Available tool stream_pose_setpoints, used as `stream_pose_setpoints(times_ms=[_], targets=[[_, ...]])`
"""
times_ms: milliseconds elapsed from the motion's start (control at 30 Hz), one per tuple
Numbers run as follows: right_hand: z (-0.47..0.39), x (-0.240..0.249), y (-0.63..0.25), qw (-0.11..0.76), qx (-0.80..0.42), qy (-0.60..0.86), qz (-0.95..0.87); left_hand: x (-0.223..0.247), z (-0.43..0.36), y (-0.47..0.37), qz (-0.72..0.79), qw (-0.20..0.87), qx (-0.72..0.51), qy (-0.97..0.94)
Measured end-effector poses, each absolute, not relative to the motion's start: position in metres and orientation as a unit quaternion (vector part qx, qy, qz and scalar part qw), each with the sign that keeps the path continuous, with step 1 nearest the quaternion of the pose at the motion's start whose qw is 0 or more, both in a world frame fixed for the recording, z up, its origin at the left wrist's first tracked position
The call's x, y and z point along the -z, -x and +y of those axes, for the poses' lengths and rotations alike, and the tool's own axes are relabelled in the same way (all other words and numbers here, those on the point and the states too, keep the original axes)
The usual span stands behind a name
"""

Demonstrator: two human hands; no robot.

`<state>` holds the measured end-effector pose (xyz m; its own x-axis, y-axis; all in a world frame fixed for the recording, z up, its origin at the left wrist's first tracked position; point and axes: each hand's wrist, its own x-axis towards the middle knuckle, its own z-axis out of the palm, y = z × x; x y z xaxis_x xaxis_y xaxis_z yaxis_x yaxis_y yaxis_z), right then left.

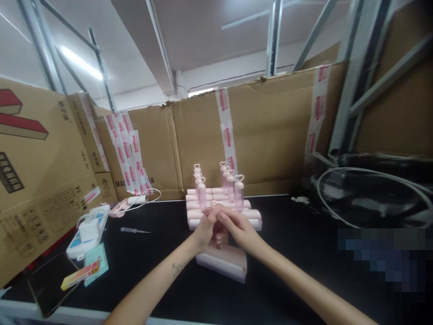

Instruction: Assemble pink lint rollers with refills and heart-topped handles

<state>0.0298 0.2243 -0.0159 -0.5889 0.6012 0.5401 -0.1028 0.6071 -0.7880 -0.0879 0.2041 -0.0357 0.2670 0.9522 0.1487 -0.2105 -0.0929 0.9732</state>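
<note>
My left hand [203, 231] and my right hand [241, 228] meet in front of me, fingers closed together around a pale pink bottle with a heart-shaped loop [217, 204]. Only its top shows; the fingers hide the rest. Just below them lies a pink case with a rounded top [225, 262]. Behind my hands, several similar pink cases [252, 214] lie in two rows. Clear pink bottles with heart-shaped loops on their caps [239, 194] stand upright on or among these cases.
To the left lie a small screwdriver [134, 230], a white power strip [76, 246] with a plugged-in adapter, a phone [50, 289], a yellow-orange box [81, 274] and a teal packet [99, 259]. Cardboard walls [270, 135] border the black table [287, 271]; a white cable [320, 194] loops at right.
</note>
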Motion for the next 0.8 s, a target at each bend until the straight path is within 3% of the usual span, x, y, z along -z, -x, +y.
stream_pose_setpoints(times_ms=[133,267,400,600,800], targets=[[0.231,0.015,-0.041,0.384,-0.442,0.170,-0.793,0.029,0.203,0.104,0.334,0.496,-0.452,-0.661],[0.236,0.006,-0.056,0.503,-0.448,0.166,-0.720,0.017,0.179,0.130,0.464,0.314,-0.332,-0.759],[0.233,0.001,-0.058,0.569,-0.447,0.201,-0.661,0.019,0.136,0.153,0.541,0.242,-0.243,-0.768],[0.207,0.012,-0.043,0.445,-0.522,0.132,-0.715,0.027,0.096,0.184,0.643,0.149,-0.188,-0.728],[0.178,0.060,-0.025,0.323,-0.553,0.102,-0.761,0.018,0.092,0.219,0.700,0.087,-0.147,-0.693]])
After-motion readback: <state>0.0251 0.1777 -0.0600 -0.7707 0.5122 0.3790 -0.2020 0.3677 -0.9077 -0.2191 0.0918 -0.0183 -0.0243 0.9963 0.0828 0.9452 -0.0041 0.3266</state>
